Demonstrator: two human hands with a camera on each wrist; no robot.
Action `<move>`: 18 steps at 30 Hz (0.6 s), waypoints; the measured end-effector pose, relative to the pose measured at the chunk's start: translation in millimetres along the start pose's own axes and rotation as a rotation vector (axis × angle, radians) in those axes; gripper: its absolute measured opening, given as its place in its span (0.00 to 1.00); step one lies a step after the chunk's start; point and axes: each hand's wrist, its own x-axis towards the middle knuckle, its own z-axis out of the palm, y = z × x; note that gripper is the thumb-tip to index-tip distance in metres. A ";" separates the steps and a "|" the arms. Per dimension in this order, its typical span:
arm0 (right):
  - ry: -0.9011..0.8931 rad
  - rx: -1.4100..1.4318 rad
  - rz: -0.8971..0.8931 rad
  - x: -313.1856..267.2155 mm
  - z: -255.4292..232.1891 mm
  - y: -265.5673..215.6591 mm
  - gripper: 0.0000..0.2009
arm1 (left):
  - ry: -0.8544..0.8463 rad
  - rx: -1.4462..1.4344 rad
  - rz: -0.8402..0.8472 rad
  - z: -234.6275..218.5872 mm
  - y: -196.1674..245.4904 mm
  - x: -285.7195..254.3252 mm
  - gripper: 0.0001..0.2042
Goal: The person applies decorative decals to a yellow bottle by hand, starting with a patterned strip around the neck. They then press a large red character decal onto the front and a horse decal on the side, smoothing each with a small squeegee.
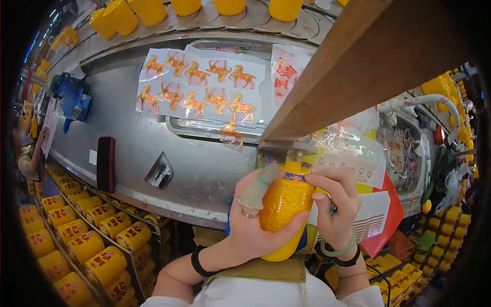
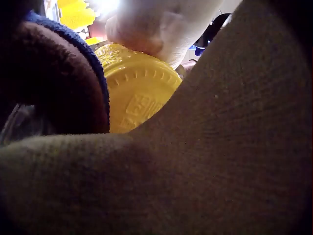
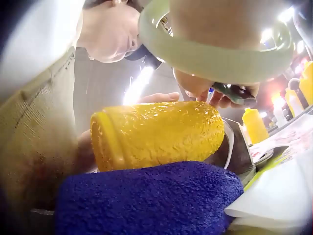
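Observation:
A yellow embossed bottle (image 1: pixel 286 204) stands tilted near the lap, a blue patterned band (image 1: pixel 295 177) round its neck and a clear stopper (image 1: pixel 294 155) on top. My left hand (image 1: pixel 255 230) grips its body, thumb across the front; a pale, frayed cover with a green band sits over its fingers. My right hand (image 1: pixel 335 204) touches the neck band with a fingertip, while its curled fingers hold a small dark green object (image 3: pixel 237 93). In the right wrist view the bottle (image 3: pixel 159 134) lies above blue cloth (image 3: pixel 146 198). The left wrist view shows the bottle's base (image 2: pixel 139 93).
Golden horse stickers (image 1: pixel 194 74) lie on a sheet over a metal tray (image 1: pixel 199 128). A dark red case (image 1: pixel 105 163) and a shiny dark piece (image 1: pixel 159 171) rest on the metal table. A wooden beam (image 1: pixel 348 66) crosses above. Racks of yellow bottles (image 1: pixel 105 263) stand below.

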 end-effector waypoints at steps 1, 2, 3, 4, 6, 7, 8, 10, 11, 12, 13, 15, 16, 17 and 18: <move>0.005 0.004 0.003 -0.3 0.3 0.4 0.11 | -0.001 0.000 0.000 0.1 0.4 0.3 0.36; 0.005 0.004 0.003 -0.5 0.5 0.8 0.11 | 0.001 0.007 0.009 0.0 1.1 0.8 0.36; 0.005 0.004 0.005 -0.8 0.7 1.2 0.11 | 0.002 0.015 0.017 -0.1 1.5 1.0 0.36; 0.005 0.005 0.007 -1.1 0.7 1.3 0.11 | 0.000 0.015 0.017 -0.4 1.6 0.9 0.36; 0.008 0.012 0.017 -1.2 0.7 0.4 0.11 | -0.009 0.009 0.012 -1.1 1.8 0.4 0.36; 0.010 0.019 0.026 -1.5 1.0 -0.2 0.11 | -0.011 0.008 0.012 -1.2 4.3 2.0 0.36; 0.011 0.018 0.028 -1.5 1.3 -0.4 0.11 | -0.022 -0.007 0.011 -1.2 8.9 5.1 0.36; 0.011 0.025 0.020 -1.0 1.3 -0.5 0.11 | -0.038 -0.025 0.009 -2.2 10.5 7.3 0.36; 0.013 0.023 0.023 -1.0 1.4 -0.2 0.11 | -0.060 0.043 0.030 -4.9 9.1 7.2 0.35; 0.019 0.037 0.032 -1.3 1.7 0.3 0.10 | -0.084 0.112 0.051 -7.0 7.9 7.1 0.34; 0.025 0.052 0.040 -1.5 2.1 1.1 0.09 | -0.089 0.110 0.051 -7.7 7.3 7.6 0.34; 0.036 0.085 0.064 -3.0 2.4 6.4 0.08 | -0.064 0.057 0.017 -9.2 5.9 8.9 0.31; 0.044 0.118 0.084 -3.8 2.0 9.9 0.08 | -0.068 0.057 0.019 -11.2 1.9 7.7 0.31; 0.049 0.117 0.085 -4.1 1.5 13.6 0.08 | -0.090 -0.044 -0.049 -13.7 -5.7 5.4 0.33; 0.032 0.130 0.096 -4.6 0.7 17.3 0.07 | -0.114 -0.144 -0.117 -15.1 -13.0 3.7 0.34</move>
